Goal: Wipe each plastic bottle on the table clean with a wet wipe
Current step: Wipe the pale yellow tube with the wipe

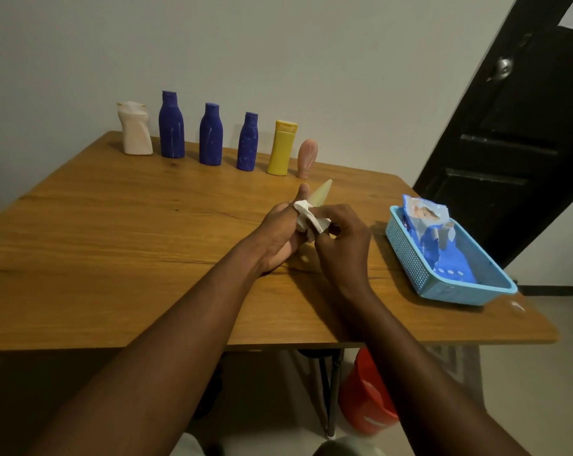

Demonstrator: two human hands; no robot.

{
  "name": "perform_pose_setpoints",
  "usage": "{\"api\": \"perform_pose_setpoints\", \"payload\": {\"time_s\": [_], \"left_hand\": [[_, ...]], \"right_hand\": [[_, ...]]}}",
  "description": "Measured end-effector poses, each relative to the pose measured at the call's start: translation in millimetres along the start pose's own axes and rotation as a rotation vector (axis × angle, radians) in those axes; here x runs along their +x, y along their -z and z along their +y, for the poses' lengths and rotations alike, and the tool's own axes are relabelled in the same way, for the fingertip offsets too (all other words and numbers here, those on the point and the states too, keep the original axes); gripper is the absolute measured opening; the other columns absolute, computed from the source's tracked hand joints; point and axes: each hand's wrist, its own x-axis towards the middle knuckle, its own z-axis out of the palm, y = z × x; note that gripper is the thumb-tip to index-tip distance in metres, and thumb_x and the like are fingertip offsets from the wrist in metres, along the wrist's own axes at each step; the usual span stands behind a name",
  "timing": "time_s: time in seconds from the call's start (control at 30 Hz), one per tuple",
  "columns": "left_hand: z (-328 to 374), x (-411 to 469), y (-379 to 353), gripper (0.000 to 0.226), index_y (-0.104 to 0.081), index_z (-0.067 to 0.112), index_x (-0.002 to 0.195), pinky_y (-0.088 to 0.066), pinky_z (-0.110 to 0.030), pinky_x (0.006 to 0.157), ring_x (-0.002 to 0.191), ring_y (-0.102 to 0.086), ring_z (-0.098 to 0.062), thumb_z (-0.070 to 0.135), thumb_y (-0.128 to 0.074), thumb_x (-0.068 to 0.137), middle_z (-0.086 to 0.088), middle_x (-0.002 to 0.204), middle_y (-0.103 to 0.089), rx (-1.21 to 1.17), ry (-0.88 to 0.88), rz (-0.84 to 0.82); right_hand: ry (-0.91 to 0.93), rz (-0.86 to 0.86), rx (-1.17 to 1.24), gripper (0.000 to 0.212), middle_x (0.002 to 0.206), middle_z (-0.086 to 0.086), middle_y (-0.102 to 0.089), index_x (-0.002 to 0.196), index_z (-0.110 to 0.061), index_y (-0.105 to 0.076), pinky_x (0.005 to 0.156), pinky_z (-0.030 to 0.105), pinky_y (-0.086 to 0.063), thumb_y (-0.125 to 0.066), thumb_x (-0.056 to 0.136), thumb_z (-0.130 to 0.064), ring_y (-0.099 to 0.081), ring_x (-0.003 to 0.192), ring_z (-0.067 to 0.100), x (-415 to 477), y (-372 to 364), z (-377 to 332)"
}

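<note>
Over the middle of the wooden table [120,232], my left hand [280,236] grips a small pale yellow-green bottle [321,194]; only its tapered end shows above my thumb. My right hand [342,245] pinches a crumpled white wet wipe [306,220] against the bottle's lower part. Along the far edge stand a white bottle [134,130], three blue bottles [171,126] [211,136] [248,143], a yellow bottle [281,149] and a small pink bottle [307,158].
A light blue plastic basket [410,255] at the table's right edge holds a blue wet-wipe pack [426,222]. An orange bucket [364,393] stands on the floor under the table. A dark door [515,126] is at the right.
</note>
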Motion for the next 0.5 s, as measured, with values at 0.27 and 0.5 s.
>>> {"api": "perform_pose_setpoints", "payload": {"time_s": [0.27, 0.5], "left_hand": [[-0.2, -0.8, 4.7, 0.045, -0.062, 0.008, 0.124, -0.054, -0.038, 0.094, 0.088, -0.065, -0.017, 0.044, -0.066, 0.098, -0.006, 0.094, -0.064, 0.026, 0.019, -0.043], [0.7, -2.5, -2.2, 0.054, -0.060, 0.010, 0.134, -0.056, -0.043, 0.094, 0.099, -0.069, -0.024, 0.054, -0.055, 0.102, -0.013, 0.109, -0.070, 0.035, 0.024, -0.008]], "right_hand": [[-0.043, -0.112, -0.018, 0.034, 0.102, 0.000, -0.075, 0.102, -0.011, -0.078, 0.081, 0.024, -0.055, -0.068, 0.077, 0.009, -0.068, 0.095, 0.008, -8.2, 9.9, -0.2], [-0.216, 0.014, 0.047, 0.019, 0.093, -0.007, -0.077, 0.102, -0.015, -0.080, 0.078, 0.030, -0.056, -0.071, 0.087, -0.013, -0.070, 0.089, 0.008, -4.1, 13.7, 1.7]]}}
